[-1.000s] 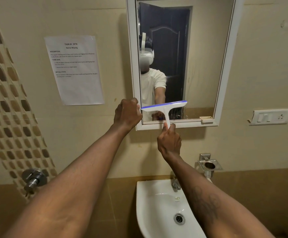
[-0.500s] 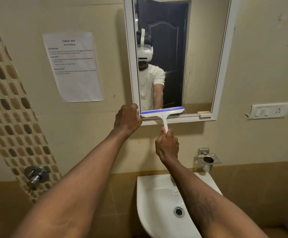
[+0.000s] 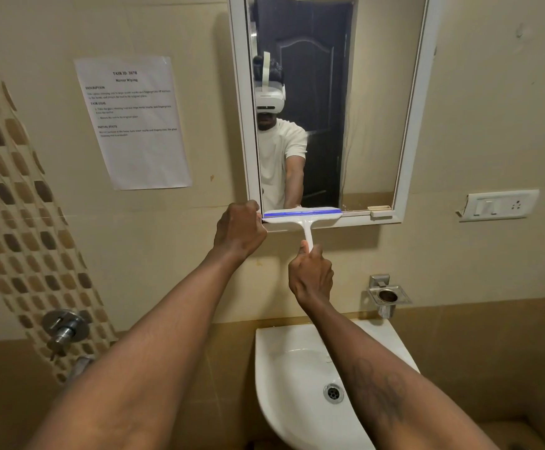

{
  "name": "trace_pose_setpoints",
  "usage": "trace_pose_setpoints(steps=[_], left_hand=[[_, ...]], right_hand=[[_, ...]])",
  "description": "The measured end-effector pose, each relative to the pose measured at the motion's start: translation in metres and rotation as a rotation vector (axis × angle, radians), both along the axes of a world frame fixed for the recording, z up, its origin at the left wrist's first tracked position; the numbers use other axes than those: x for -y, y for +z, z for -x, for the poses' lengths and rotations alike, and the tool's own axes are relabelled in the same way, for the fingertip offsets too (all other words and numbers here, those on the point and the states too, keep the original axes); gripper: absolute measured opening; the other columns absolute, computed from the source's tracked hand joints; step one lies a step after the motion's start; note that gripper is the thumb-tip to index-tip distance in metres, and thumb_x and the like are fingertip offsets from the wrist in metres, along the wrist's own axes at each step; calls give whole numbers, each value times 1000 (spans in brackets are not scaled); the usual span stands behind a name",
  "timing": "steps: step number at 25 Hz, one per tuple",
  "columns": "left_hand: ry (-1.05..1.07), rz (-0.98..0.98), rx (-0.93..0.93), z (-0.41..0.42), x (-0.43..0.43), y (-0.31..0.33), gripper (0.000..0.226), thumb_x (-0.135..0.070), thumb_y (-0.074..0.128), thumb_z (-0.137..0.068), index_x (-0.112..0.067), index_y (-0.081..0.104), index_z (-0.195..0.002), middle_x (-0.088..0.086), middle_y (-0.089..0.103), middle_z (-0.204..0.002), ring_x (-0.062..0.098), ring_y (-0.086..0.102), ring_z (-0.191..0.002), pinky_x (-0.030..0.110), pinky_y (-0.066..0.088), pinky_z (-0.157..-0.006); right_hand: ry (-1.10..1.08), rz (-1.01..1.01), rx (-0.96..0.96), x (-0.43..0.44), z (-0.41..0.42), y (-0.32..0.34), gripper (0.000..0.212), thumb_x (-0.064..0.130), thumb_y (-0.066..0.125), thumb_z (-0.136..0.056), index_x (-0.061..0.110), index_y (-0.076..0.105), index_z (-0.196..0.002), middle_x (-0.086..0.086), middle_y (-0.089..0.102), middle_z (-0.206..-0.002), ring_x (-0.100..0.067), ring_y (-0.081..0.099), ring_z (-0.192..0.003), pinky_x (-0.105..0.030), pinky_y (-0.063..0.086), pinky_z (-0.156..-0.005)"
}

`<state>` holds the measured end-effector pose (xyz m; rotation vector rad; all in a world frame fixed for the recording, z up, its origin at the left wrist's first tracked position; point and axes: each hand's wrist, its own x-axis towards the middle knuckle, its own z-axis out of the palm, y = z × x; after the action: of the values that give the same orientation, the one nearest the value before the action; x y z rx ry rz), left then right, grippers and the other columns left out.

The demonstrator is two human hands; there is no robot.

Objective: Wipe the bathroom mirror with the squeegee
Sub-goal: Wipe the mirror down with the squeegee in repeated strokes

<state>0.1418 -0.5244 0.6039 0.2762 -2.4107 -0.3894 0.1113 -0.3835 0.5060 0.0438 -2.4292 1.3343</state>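
A white-framed mirror (image 3: 371, 92) hangs on the beige wall above the sink. The white squeegee (image 3: 302, 217) with a blue blade lies level across the mirror's bottom edge, on the left half of the glass. My right hand (image 3: 311, 274) grips its handle from below. My left hand (image 3: 240, 230) is closed on the frame's lower left corner, beside the left end of the blade. The mirror reflects a person in a white shirt and a dark door.
A white sink (image 3: 300, 384) juts out below my arms. A steel holder (image 3: 389, 295) is fixed right of my right hand. A switch plate (image 3: 498, 204) sits at right, a paper notice (image 3: 134, 121) at left, a wall valve (image 3: 64, 329) lower left.
The squeegee has slid down the glass from a little above the bottom edge to the frame's lower rail, and my right hand dropped with it. My left hand stayed on the frame corner.
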Motion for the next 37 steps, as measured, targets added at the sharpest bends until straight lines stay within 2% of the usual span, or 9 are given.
trace_pose_setpoints(steps=[4,8,12,16,19,23,31,34,37], left_hand=[[9,1,-27,-5,0,9,23,-15,52,-95,-9,68,-110,19,67,-99,42,64,-91,34,47,-71],[-5,3,-56,-6,-5,22,22,-12,50,-94,-7,68,-107,18,70,-101,41,65,-93,35,49,-71],[-53,20,-110,-6,-19,38,28,-9,50,-96,-7,68,-117,7,69,-128,37,65,-107,31,42,-74],[-54,30,-155,0,-27,56,35,-14,51,-96,-10,65,-128,17,71,-118,42,66,-107,38,50,-78],[-68,43,-192,3,-31,72,32,-15,51,-94,-13,67,-121,19,72,-108,43,67,-101,42,55,-78],[-57,69,-239,6,-37,95,21,-17,53,-94,-14,68,-109,16,72,-101,42,67,-94,37,50,-72],[-76,88,-311,17,-39,131,26,-23,49,-93,-18,69,-108,6,74,-102,31,70,-97,40,58,-81],[-70,85,-332,22,-39,138,26,-26,48,-92,-19,69,-106,7,74,-101,32,70,-96,41,59,-80],[-69,104,-363,27,-41,144,23,-23,51,-94,-16,69,-106,10,74,-100,33,68,-97,40,57,-80]], right_hand=[[-32,74,-71,-12,-8,4,35,41,34,-110,10,48,-103,-12,56,-76,-37,52,-70,-39,34,-61],[-48,104,-101,-20,-3,19,36,44,33,-109,12,49,-103,-15,62,-80,-41,60,-75,-43,45,-62],[-45,111,-168,-26,3,37,38,46,31,-109,14,49,-104,-13,64,-81,-37,60,-72,-46,51,-63],[-37,138,-241,-36,11,59,36,42,34,-110,11,51,-105,-13,64,-80,-40,62,-76,-41,43,-60],[-35,145,-290,-44,16,84,37,40,36,-110,8,53,-106,-22,68,-89,-44,63,-83,-38,34,-63],[-48,170,-376,-49,27,124,37,40,36,-111,7,54,-108,-22,70,-95,-44,64,-87,-36,31,-64],[-101,194,-472,-62,58,185,41,49,29,-109,14,51,-109,-12,67,-91,-33,66,-80,-44,54,-66],[-105,174,-525,-67,65,199,42,50,29,-108,14,51,-107,-10,67,-87,-32,66,-77,-45,56,-68],[-107,157,-520,-70,73,205,41,47,32,-109,12,53,-110,-5,61,-84,-29,65,-77,-39,52,-66]])
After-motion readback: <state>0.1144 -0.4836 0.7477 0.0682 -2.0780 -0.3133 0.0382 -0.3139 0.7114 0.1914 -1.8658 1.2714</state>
